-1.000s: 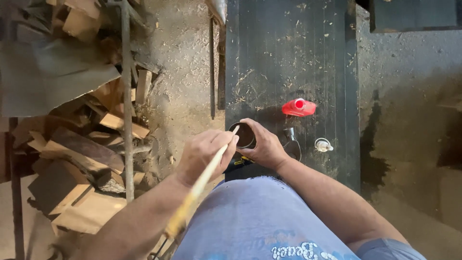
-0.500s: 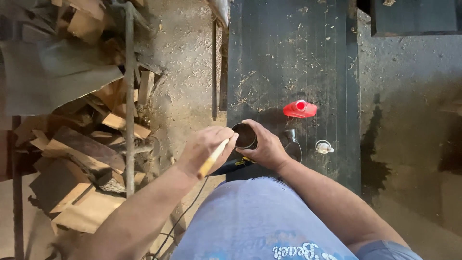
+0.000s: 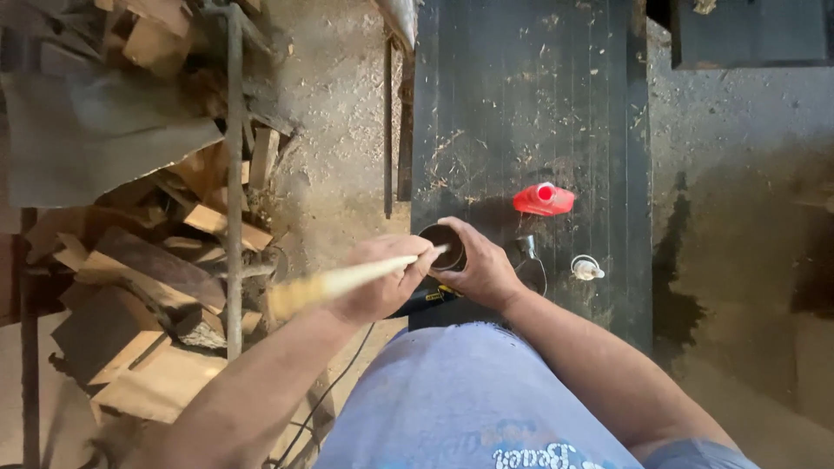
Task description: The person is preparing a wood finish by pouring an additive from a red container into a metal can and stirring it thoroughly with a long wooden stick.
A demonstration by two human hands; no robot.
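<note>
The left hand is closed around a pale wooden stick whose far tip dips into a small dark can, while the right hand wraps its fingers around that can's side, holding it at the near edge of a black board dusted with sawdust. Beside the right hand on the board lie 1 red bottle on its side and a small pale cap. Left of the left arm, wood scraps are heaped on the dusty floor.
</note>
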